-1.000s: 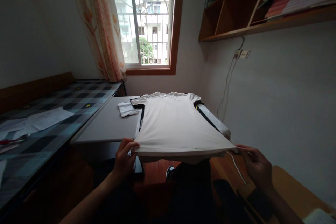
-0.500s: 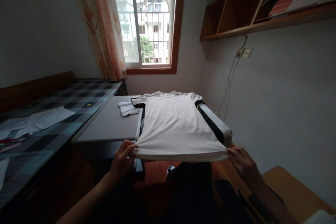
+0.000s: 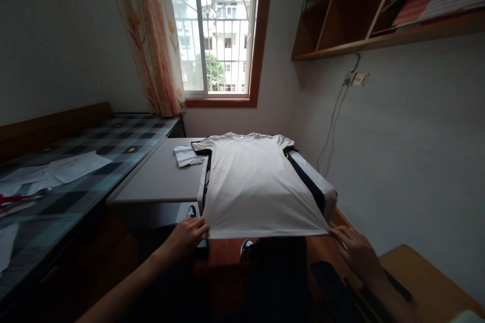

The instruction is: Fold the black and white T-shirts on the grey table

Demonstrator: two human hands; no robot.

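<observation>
A white short-sleeved T-shirt point(image 3: 257, 181) lies spread out with its collar toward the window and its hem toward me. My left hand point(image 3: 189, 233) is closed on the hem's left corner. At the right corner, the fingers of my right hand point(image 3: 350, 245) pinch the hem. Between both hands the hem is drawn fairly straight, just past the near table edge. Dark cloth point(image 3: 306, 179) shows under the shirt along its sides. Beside the left sleeve lies a folded white cloth point(image 3: 188, 156).
The grey table point(image 3: 151, 176) extends left of the shirt. A bed or bench with a checked cover point(image 3: 87, 136) holds loose papers point(image 3: 79, 166). A wooden shelf point(image 3: 348, 15) hangs at upper right, above a socket with cables point(image 3: 354, 79). A wooden seat point(image 3: 428, 277) stands at lower right.
Both hands have moved down with the hem, which now hangs lower and smoother, its folded-looking band no longer showing. The view has shifted slightly, and a shoe now shows by my left hand.
</observation>
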